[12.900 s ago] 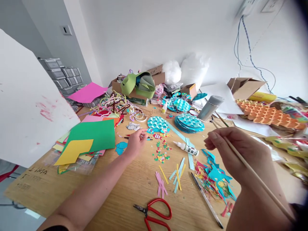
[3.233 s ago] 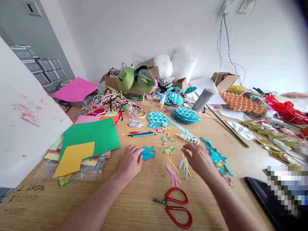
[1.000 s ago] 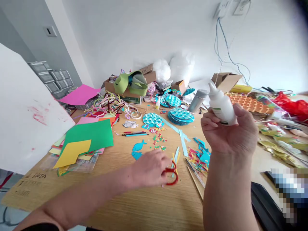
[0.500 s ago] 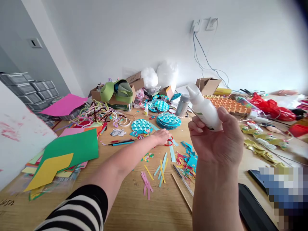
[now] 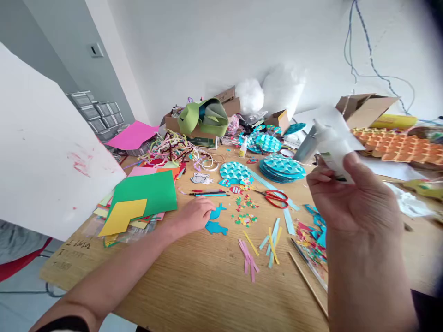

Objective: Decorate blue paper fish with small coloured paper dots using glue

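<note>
Right hand (image 5: 356, 196): grip clamped around white bottle (image 5: 332, 147). Left hand (image 5: 194, 214) at blue fish (image 5: 218, 212); from here, unclear whether grip is together.

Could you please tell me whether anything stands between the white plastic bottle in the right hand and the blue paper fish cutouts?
Yes, low down: red-handled metal scissors and small multicoloured paper bits lie on the wooden table between them. The left hand covers part of the upper cutout.
</note>
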{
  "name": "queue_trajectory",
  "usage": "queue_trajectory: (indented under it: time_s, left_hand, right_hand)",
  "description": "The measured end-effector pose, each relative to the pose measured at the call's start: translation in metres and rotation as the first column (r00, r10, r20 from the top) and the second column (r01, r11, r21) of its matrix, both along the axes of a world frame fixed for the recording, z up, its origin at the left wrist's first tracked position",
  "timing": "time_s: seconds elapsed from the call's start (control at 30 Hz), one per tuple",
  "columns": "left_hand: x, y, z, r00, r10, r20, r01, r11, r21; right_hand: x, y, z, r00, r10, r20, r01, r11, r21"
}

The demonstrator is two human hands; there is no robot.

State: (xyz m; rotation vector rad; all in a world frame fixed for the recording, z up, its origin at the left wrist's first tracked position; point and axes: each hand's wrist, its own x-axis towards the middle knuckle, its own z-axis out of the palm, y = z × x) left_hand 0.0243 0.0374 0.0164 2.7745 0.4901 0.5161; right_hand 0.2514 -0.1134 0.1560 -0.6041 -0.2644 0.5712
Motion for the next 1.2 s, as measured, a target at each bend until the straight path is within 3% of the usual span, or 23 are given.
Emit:
queue_trajectory:
  time_s: [0.1, 0.27, 0.43, 0.57, 0.67, 0.9, 1.03, 1.2]
  left_hand:
    - [-0.025, -0.010, -0.009, 0.997, 0.082, -0.005, -0.082, 0.997, -0.001]
    - [-0.022, -0.026, -0.015, 0.997, 0.023, -0.071, -0.015, 0.994, 0.112]
    - [-0.025, -0.026, -0.019, 0.995, -0.015, -0.101, 0.027, 0.993, 0.118]
    - [-0.030, -0.019, -0.024, 0.993, -0.094, -0.067, 0.097, 0.994, 0.048]
    - [-0.032, -0.013, -0.025, 0.991, -0.127, -0.051, 0.126, 0.992, -0.027]
    - [-0.033, -0.016, -0.020, 0.995, -0.096, -0.026, 0.093, 0.992, -0.083]
    - [-0.031, -0.030, -0.018, 0.994, -0.101, -0.041, 0.098, 0.993, -0.066]
    - [-0.035, -0.053, -0.015, 0.996, -0.051, -0.067, 0.046, 0.995, -0.084]
  right_hand:
    - [-0.016, 0.021, -0.009, 0.994, 0.092, -0.061, -0.097, 0.991, -0.088]
    - [-0.039, 0.035, -0.028, 0.971, 0.224, -0.088, -0.237, 0.953, -0.190]
    - [-0.050, 0.021, -0.071, 0.962, 0.249, -0.115, -0.271, 0.926, -0.263]
    - [-0.055, 0.013, -0.108, 0.954, 0.285, -0.092, -0.299, 0.920, -0.255]
    - [-0.056, 0.013, -0.125, 0.948, 0.311, -0.066, -0.316, 0.905, -0.286]
    - [-0.053, 0.018, -0.137, 0.957, 0.290, -0.021, -0.282, 0.910, -0.303]
    - [-0.053, 0.019, -0.138, 0.971, 0.237, -0.030, -0.235, 0.923, -0.304]
    - [-0.055, 0.017, -0.135, 0.962, 0.270, -0.045, -0.272, 0.929, -0.251]
